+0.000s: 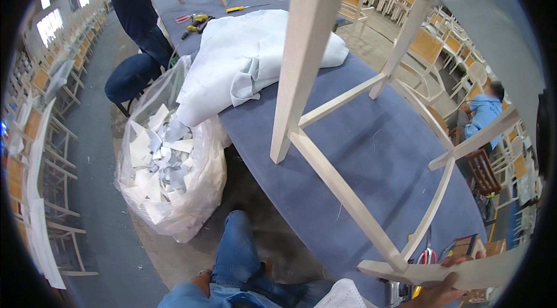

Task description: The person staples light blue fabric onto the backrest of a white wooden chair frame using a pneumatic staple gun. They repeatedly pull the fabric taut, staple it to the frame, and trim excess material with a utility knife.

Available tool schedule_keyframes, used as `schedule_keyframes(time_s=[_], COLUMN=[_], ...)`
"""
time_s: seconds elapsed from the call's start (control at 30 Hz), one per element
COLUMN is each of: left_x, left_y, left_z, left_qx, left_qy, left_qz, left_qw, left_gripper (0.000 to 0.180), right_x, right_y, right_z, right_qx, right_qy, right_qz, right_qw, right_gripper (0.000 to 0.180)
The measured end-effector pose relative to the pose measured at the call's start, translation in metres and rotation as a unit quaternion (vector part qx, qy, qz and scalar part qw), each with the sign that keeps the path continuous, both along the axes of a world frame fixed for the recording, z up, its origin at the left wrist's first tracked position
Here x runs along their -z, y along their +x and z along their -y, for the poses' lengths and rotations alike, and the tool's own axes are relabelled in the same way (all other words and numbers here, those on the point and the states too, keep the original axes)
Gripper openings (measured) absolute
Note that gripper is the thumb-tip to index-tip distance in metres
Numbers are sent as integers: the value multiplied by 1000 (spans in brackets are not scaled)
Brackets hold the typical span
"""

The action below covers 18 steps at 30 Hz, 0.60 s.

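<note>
A white wooden chair frame hangs tilted over the long table, which has a blue cover. One leg tip is close to the cover, and the frame's rungs run down toward me. My right hand grips the frame's curved white rail at the lower right, with fingers curled over its top edge. Only a bit of skin of my left hand shows, at the end of a light blue sleeve beside my jeans leg. Its fingers are hidden.
A pile of white fabric lies on the table. Beside the table stands a clear plastic bag of scraps. Hand tools lie at the far end, near a person in a dark shirt and a blue stool. Another person sits at right. Rows of chairs line both sides.
</note>
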State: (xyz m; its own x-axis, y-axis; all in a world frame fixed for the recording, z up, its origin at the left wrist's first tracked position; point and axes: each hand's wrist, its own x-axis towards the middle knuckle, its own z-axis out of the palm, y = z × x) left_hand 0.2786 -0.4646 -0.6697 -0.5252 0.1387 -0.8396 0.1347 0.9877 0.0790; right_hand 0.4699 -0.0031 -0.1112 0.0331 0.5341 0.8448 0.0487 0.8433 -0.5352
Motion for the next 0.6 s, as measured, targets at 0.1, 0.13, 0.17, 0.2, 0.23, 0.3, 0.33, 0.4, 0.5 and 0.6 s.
schedule_keyframes(time_s=[0.1,0.13,0.17,0.2,0.23,0.3,0.33,0.4,0.5,0.6], left_x=[5,9,12,17,22,35,40,48,60,70], left_y=[-20,-27,-34,-44,-50,-69,-72,-81,-94,-104], left_z=[9,9,13,15,13,6,0,-9,-10,-14], left_qx=[14,25,31,37,48,69,81,94,104,115], left_qy=[2,4,4,6,11,24,32,47,63,78], left_qz=[-15,-18,-23,-30,-32,-37,-38,-39,-43,-47], left_qw=[1000,1000,999,999,998,997,996,994,992,989], left_gripper=[53,52,52,52,51,50,50,49,48,47], right_x=[24,27,31,33,30,20,21,37,27,10], right_y=[20,27,33,36,36,33,42,55,27,23], right_z=[-6,-10,-16,-19,-15,-7,-15,-34,-30,-18], right_qx=[60,52,45,36,45,64,56,58,35,-21], right_qy=[-127,-133,-141,-143,-139,-130,-120,-138,-169,-127], right_qz=[-53,-44,-35,-27,-18,4,5,-3,-48,-20], right_qw=[989,989,988,989,989,989,991,989,984,992], right_gripper=[54,54,55,55,54,52,48,42,35,36])
